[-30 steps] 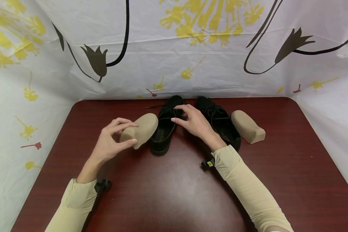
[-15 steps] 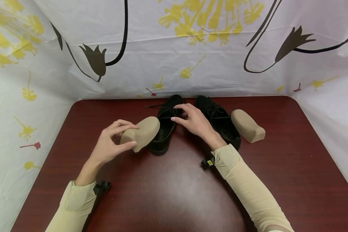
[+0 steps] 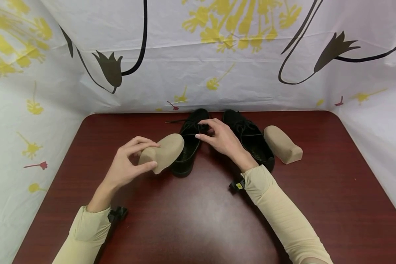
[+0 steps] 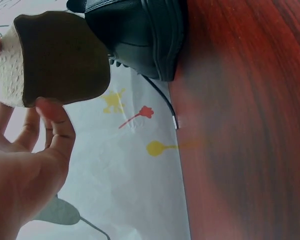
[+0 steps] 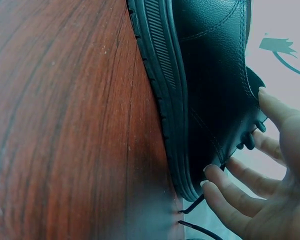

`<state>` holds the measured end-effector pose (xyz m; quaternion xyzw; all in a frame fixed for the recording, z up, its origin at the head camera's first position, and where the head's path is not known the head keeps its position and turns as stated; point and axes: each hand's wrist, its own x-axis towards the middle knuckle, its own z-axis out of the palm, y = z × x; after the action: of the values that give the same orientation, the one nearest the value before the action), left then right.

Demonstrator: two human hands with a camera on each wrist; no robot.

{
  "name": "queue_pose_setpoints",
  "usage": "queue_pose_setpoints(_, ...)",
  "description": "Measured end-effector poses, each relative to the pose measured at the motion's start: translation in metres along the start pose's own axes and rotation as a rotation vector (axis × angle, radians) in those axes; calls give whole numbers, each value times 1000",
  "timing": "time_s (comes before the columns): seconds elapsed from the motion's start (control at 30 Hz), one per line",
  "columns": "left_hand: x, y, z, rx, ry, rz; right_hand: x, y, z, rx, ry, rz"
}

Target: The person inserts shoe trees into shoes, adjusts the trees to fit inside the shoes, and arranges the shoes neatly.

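In my left hand (image 3: 123, 163) is a beige moulded shoe insert (image 3: 167, 148), pinched at its heel end between thumb and fingers. Its rounded toe end overlaps the opening of the left black lace-up shoe (image 3: 182, 167) in the head view; whether it touches cannot be told. The left wrist view shows the insert's flat dark end (image 4: 65, 60) beside the shoe's heel (image 4: 135, 42). My right hand (image 3: 222, 138) holds this shoe near its tongue and laces. Thumb and curved fingers lie about the shoe's upper (image 5: 210, 85) in the right wrist view.
A second black shoe (image 3: 255, 146) stands right of the first, partly behind my right forearm. Beside it lies another beige insert (image 3: 280, 143). The dark red table (image 3: 198, 220) ends at a white patterned cloth (image 3: 171, 80). A loose lace (image 4: 162, 97) trails from the left shoe.
The left hand tilts the insert, and its toe end has moved slightly right and lower, over the left shoe's opening. The right hand stays in place on the shoe.
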<state>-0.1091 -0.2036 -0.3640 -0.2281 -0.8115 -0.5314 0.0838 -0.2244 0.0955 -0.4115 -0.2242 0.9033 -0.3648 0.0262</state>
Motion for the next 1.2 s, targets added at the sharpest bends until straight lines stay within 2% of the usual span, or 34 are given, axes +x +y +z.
queue_pose_setpoints(0.17, -1, -18, 4, -21, 19, 16, 1, 2, 0, -6, 2, -11)
queue_pose_setpoints(0.27, 0, -23, 6, -48, 16, 23, 1, 2, -1, -11, 4, -17)
queue_pose_setpoints(0.4, 1, -24, 9, -60, 6, 45, 1, 2, 0, -16, 8, -19)
queue_pose_setpoints(0.67, 4, -21, 12, -46, -11, 43, 2, 2, 0, -10, 12, -21)
queue_pose_setpoints(0.83, 7, -16, 13, -36, -18, 48, 2, 1, -1, -9, 5, -20)
queue_pose_setpoints(1.07, 13, 12, 16, -38, -29, 47, 2, 2, -2, 1, -9, -26)
queue_pose_setpoints(1.2, 14, 11, 19, -42, -23, 67, 1, 3, -2, 6, -9, -25)
